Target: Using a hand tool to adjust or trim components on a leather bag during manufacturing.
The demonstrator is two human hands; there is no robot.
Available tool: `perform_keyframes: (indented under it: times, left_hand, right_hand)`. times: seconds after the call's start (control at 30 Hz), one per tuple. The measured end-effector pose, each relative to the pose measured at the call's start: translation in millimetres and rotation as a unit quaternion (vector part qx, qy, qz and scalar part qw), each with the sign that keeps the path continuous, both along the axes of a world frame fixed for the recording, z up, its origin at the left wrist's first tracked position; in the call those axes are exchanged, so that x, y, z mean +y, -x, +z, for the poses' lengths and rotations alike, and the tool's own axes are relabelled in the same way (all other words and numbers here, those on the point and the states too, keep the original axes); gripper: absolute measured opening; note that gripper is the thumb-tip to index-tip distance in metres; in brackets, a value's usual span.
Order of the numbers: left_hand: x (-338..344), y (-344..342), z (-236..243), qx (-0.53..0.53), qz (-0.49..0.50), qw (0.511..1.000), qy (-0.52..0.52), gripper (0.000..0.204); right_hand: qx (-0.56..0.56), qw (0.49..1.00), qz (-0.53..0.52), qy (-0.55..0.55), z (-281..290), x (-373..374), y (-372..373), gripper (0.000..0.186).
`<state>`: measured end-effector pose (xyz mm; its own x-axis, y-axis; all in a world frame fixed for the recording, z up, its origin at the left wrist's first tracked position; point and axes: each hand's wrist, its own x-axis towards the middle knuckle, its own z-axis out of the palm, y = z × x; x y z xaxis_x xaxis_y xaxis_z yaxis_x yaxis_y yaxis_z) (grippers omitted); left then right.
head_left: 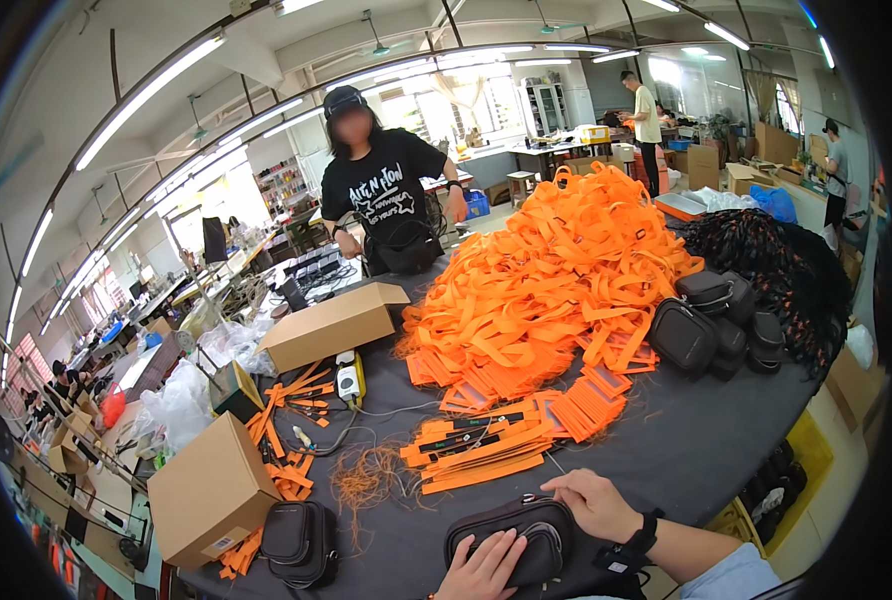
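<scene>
A small black zippered pouch [516, 535] lies on the dark table cover right in front of me. My left hand [481, 572] rests across its near left part, fingers stretched flat on the fabric. Beside the pouch's far right corner is my right hand [598, 508], its fingers bent and the fingertips drawn together close to the zipper edge. What those fingertips pinch is too small to make out. Another black pouch [299, 545] stands to the left, beside a cardboard box [213, 490]. Stacked orange strap pieces [481, 445] lie just beyond my hands.
A large heap of orange straps [556, 270] fills the far middle. Several black pouches [684, 335] and a pile of black cords [766, 270] lie right. A long carton [331, 325], a handheld device [348, 378] and thread scraps [369, 480] lie left. A person [386, 180] stands across the table.
</scene>
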<state>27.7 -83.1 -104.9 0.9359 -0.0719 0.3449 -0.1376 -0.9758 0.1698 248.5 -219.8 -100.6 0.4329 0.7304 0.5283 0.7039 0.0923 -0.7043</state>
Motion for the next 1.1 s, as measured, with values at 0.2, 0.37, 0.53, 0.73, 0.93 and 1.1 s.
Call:
perform_keyframes:
  times: [0.2,0.37,0.53,0.73,0.93,1.1]
  left_hand:
    - [2,2,-6,-0.017,-0.006,1.000,0.006,0.087]
    - [3,5,-5,-0.009,-0.021,1.000,-0.002,0.085]
    - [3,5,-8,-0.025,-0.037,0.999,-0.005,0.082]
    - [4,3,-2,-0.033,-0.022,0.999,0.011,0.080]
    - [2,2,-3,-0.080,0.000,0.996,-0.027,0.068]
    - [-5,9,-6,-0.094,0.015,0.992,-0.083,0.055]
  right_hand:
    - [0.075,0.995,-0.018,0.064,14,-1,8,0.019]
    - [0.001,0.990,-0.003,0.138,15,-2,7,0.023]
    - [-0.080,0.989,-0.031,0.124,-3,4,6,0.018]
    - [-0.014,0.992,0.011,0.123,3,5,6,0.020]
    - [0.175,0.973,0.100,0.112,2,11,7,0.025]
    - [0.188,0.950,0.151,0.200,20,19,8,0.031]
